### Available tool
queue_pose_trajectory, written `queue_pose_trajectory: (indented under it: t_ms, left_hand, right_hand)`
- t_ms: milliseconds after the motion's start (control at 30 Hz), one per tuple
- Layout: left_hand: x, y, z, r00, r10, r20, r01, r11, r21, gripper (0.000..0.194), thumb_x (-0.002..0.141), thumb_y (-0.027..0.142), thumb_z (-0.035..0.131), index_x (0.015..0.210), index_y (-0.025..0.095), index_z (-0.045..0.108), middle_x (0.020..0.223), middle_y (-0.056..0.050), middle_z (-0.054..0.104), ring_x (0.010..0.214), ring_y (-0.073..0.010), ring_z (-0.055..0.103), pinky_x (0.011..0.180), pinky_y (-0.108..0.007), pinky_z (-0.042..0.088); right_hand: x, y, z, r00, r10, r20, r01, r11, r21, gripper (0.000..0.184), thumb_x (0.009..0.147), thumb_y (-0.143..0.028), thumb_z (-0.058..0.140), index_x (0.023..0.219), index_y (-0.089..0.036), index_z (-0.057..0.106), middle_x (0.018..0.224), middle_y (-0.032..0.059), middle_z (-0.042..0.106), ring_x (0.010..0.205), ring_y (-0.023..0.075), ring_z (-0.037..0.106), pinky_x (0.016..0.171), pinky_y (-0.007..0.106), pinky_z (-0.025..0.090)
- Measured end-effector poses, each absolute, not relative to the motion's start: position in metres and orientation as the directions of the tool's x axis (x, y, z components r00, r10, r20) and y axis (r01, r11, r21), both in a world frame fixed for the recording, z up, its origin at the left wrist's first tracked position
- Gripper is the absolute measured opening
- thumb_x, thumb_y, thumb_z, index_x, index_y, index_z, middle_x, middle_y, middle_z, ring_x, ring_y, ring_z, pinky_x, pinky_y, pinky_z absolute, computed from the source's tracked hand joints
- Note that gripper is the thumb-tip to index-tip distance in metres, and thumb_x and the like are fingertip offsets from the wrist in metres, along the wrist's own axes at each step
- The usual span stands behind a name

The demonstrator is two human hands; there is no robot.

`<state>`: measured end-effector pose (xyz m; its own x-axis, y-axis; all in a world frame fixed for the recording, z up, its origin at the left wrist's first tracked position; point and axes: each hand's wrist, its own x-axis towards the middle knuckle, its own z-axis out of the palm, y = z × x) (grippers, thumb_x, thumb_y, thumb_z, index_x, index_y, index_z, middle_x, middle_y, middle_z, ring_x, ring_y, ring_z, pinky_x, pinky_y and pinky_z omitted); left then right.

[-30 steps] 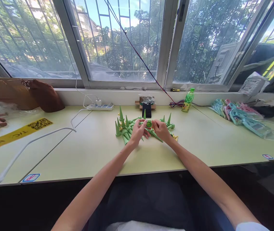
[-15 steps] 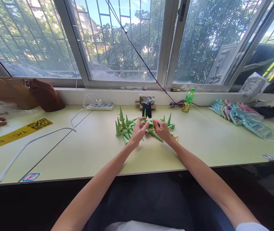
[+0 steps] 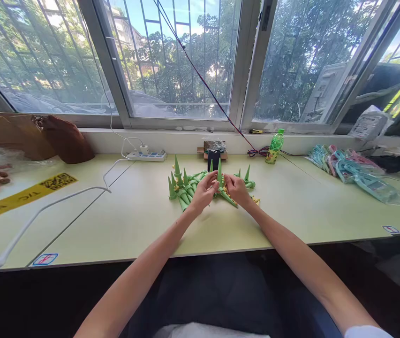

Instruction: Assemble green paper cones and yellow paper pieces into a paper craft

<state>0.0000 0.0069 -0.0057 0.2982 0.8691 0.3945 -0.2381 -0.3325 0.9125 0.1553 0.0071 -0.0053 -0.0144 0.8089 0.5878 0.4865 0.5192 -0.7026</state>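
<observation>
A pointed green cone (image 3: 220, 170) stands upright between my two hands, its tip up. The fingers of my left hand (image 3: 204, 191) are closed around its left side near the base. From the right, my right hand (image 3: 237, 188) comes close to the cone with thumb and fingers pinched together; what it grips there is too small to make out. Around both hands lie several more green cones (image 3: 184, 193), some upright and others on their sides, with small yellow pieces (image 3: 256, 200) among them.
Behind the cones is a black phone (image 3: 214, 160) leaning near a small cardboard box (image 3: 217, 149). A green-capped bottle (image 3: 275, 146) stands back right. Packaged pastel items (image 3: 358, 171) lie far right. At left are a power strip (image 3: 147, 156) and white cable (image 3: 55, 203).
The green cone between my hands has come upright and now stands taller above the fingers. Both hands have stayed in nearly the same place.
</observation>
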Motion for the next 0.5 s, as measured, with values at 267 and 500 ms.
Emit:
queue_pose_trajectory:
  t_ms: [267, 500]
  left_hand:
    - [-0.0020, 0.0126, -0.0113, 0.261, 0.857, 0.445, -0.246, -0.386, 0.889, 0.042, 0.076, 0.029, 0.077, 0.117, 0.022, 0.068, 0.125, -0.011, 0.069, 0.130, -0.0292, 0.056, 0.088, -0.033, 0.055]
    - [0.0003, 0.0101, -0.0062, 0.174, 0.883, 0.437, -0.199, -0.403, 0.893, 0.036, 0.073, 0.031, 0.077, 0.106, 0.019, 0.073, 0.114, -0.010, 0.072, 0.112, -0.0240, 0.064, 0.090, -0.033, 0.055]
  right_hand:
    - [0.1542, 0.0092, -0.0080, -0.035, 0.800, 0.600, 0.493, 0.536, -0.686, 0.050, 0.097, -0.059, 0.036, 0.062, -0.023, 0.039, 0.055, -0.0008, 0.045, 0.055, 0.0144, 0.040, 0.057, 0.030, 0.029]
    - [0.1539, 0.0100, -0.0084, -0.039, 0.781, 0.623, 0.514, 0.550, -0.658, 0.051, 0.097, -0.059, 0.036, 0.062, -0.023, 0.039, 0.055, -0.0008, 0.045, 0.055, 0.0141, 0.039, 0.056, 0.030, 0.028]
